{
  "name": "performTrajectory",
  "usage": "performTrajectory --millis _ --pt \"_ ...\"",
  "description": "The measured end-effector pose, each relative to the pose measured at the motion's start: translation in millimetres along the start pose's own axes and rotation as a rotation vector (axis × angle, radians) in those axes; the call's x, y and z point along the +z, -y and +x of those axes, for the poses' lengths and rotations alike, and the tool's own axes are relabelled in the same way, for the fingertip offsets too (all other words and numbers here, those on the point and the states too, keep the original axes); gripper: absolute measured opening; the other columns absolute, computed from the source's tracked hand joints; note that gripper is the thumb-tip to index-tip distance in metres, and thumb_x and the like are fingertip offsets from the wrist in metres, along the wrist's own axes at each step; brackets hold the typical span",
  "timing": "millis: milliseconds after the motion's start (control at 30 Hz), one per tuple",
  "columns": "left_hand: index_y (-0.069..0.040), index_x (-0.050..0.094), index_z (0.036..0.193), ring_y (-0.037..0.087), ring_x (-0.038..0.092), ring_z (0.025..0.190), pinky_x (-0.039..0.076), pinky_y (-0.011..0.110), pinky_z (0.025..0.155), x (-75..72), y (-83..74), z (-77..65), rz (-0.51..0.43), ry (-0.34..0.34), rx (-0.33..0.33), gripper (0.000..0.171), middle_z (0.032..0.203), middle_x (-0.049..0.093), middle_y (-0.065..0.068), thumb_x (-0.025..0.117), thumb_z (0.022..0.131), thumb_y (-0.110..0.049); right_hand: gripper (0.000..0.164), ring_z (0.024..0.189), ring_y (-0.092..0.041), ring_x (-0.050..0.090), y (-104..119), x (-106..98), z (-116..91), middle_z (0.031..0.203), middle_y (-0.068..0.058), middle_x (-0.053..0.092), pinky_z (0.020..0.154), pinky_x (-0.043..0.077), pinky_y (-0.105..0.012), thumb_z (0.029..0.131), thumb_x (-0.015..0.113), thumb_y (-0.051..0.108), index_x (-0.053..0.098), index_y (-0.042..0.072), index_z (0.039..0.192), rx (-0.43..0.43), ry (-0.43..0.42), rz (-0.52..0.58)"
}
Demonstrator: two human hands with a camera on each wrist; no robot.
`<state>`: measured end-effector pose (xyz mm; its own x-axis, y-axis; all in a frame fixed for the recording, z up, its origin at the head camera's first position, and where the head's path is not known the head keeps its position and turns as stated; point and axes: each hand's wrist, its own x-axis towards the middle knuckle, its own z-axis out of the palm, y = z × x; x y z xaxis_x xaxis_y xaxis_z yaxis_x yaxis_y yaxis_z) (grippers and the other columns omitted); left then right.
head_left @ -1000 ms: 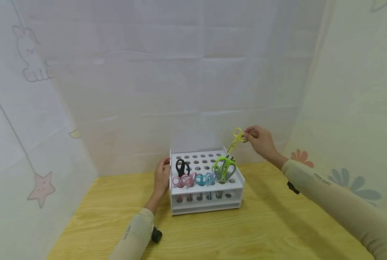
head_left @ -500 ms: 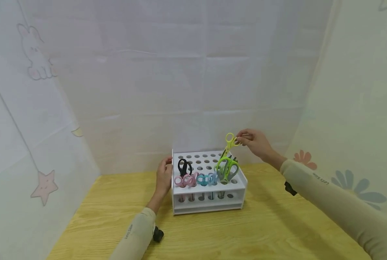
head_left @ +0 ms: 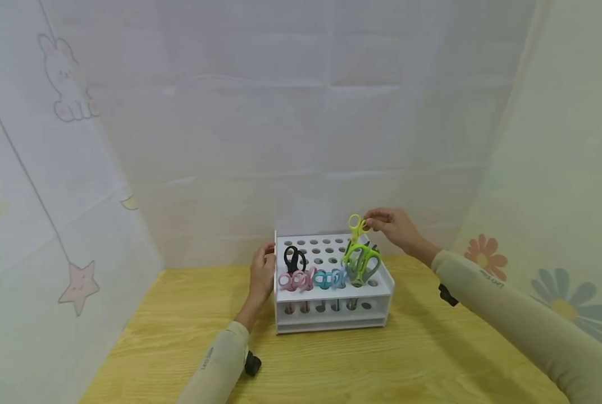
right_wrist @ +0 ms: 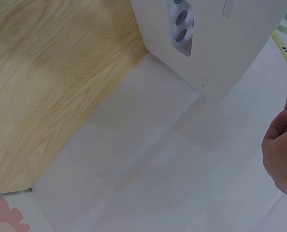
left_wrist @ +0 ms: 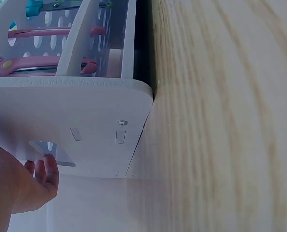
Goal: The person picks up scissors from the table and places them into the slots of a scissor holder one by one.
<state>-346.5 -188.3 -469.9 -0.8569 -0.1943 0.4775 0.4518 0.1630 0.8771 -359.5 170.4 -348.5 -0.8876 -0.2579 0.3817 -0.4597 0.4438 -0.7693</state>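
Observation:
A white rack (head_left: 331,327) with rows of round holes stands on the table. My left hand (head_left: 261,275) holds its left side panel, fingers bent at the cut-out slot in the left wrist view. My right hand (head_left: 394,229) pinches yellow scissors (head_left: 354,234) by one handle loop, blades down over the rack's back right. Their blades are mostly hidden behind green-and-grey scissors (head_left: 360,275) in the front row. Pink scissors (head_left: 299,280), teal scissors (head_left: 324,279) and light blue scissors (head_left: 340,278) stand in the same row. Black scissors (head_left: 293,265) stand behind the pink ones.
The wooden table (head_left: 311,365) reaches back to a white cloth wall (head_left: 230,140). Printed cloth walls flank it left and right. The rack's right side panel (right_wrist: 216,53) also has a slot.
My right hand has moved left and down relative to the rack, bringing the yellow scissors lower behind the green-and-grey ones. The left hand keeps its place on the rack. The head view has shifted slightly.

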Motion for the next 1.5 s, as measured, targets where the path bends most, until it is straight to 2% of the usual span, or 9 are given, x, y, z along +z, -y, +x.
performTrajectory --millis 333,567,667,867,967,1033,1233,1333,1500 --pt "0.002 0.062 0.132 0.034 0.056 0.117 0.044 0.051 0.101 -4.3 -7.6 -0.1 0.005 -0.001 0.0 0.039 0.127 0.06 0.02 0.047 0.099 -0.013 0.024 0.099 -0.025 0.07 2.6 2.3 3.1 0.101 -0.01 0.075 0.084 0.055 -0.032 0.102 0.063 0.021 0.071 0.004 0.116 -0.038 -0.005 -0.003" --pt "0.002 0.062 0.13 0.035 0.056 0.116 0.045 0.052 0.101 -6.1 -7.4 -2.6 0.009 -0.005 0.007 0.038 0.126 0.061 0.02 0.047 0.098 -0.011 0.022 0.099 -0.027 0.069 5.9 7.0 1.9 0.1 -0.011 0.075 0.082 0.054 -0.029 0.102 0.062 0.019 0.071 0.004 0.116 -0.048 -0.008 -0.028" --pt "0.003 0.062 0.13 0.035 0.055 0.119 0.043 0.053 0.103 -5.6 -7.1 -4.1 0.01 -0.003 0.011 0.037 0.126 0.061 0.021 0.047 0.099 -0.01 0.021 0.097 -0.027 0.07 5.5 8.2 0.8 0.099 -0.011 0.075 0.083 0.054 -0.033 0.102 0.063 0.017 0.072 0.004 0.114 -0.061 -0.016 -0.067" --pt "0.001 0.062 0.13 0.034 0.056 0.117 0.044 0.052 0.101 -3.6 -6.7 -3.6 0.015 -0.006 0.001 0.037 0.125 0.061 0.019 0.047 0.099 -0.009 0.015 0.095 -0.021 0.07 0.5 12.2 0.8 0.095 -0.003 0.076 0.092 0.052 -0.048 0.101 0.065 0.019 0.074 0.01 0.11 -0.064 0.024 -0.136" --pt "0.001 0.062 0.131 0.034 0.057 0.115 0.045 0.052 0.1 -2.5 -7.4 -4.2 0.014 -0.007 -0.007 0.036 0.125 0.061 0.019 0.047 0.099 -0.009 0.014 0.094 -0.022 0.071 -4.3 15.5 -0.2 0.094 -0.002 0.076 0.091 0.052 -0.05 0.1 0.066 0.018 0.074 0.011 0.109 -0.06 0.052 -0.16" --pt "0.001 0.062 0.131 0.034 0.058 0.114 0.046 0.051 0.099 -2.1 -8.4 -5.3 0.01 -0.002 -0.015 0.037 0.126 0.061 0.019 0.047 0.099 -0.009 0.015 0.095 -0.025 0.071 -8.7 17.9 -2.0 0.095 -0.003 0.076 0.089 0.054 -0.047 0.1 0.066 0.017 0.075 0.01 0.11 -0.064 0.074 -0.161" --pt "-0.001 0.062 0.132 0.035 0.059 0.113 0.047 0.05 0.099 -0.5 -9.7 -7.5 -0.006 0.014 -0.026 0.036 0.127 0.061 0.018 0.048 0.1 -0.009 0.014 0.101 -0.026 0.07 -15.9 24.3 -9.6 0.107 -0.008 0.074 0.084 0.056 -0.037 0.098 0.067 0.009 0.075 0.006 0.108 -0.063 0.125 -0.138" --pt "-0.001 0.062 0.132 0.035 0.059 0.113 0.047 0.05 0.098 -0.6 -11.3 -8.1 -0.011 0.013 -0.027 0.036 0.128 0.06 0.019 0.048 0.1 -0.009 0.015 0.105 -0.024 0.069 -22.8 24.9 -9.5 0.111 -0.007 0.073 0.087 0.056 -0.038 0.098 0.066 0.005 0.076 0.008 0.109 -0.068 0.152 -0.134" --pt "0.001 0.061 0.134 0.035 0.057 0.115 0.045 0.051 0.1 -2.1 -11.4 -8.2 -0.013 0.016 -0.023 0.038 0.129 0.059 0.02 0.047 0.1 -0.01 0.032 0.112 -0.029 0.067 -25.9 26.0 -10.9 0.118 -0.009 0.072 0.095 0.052 -0.048 0.094 0.059 -0.014 0.075 0.007 0.112 -0.068 0.186 -0.159"
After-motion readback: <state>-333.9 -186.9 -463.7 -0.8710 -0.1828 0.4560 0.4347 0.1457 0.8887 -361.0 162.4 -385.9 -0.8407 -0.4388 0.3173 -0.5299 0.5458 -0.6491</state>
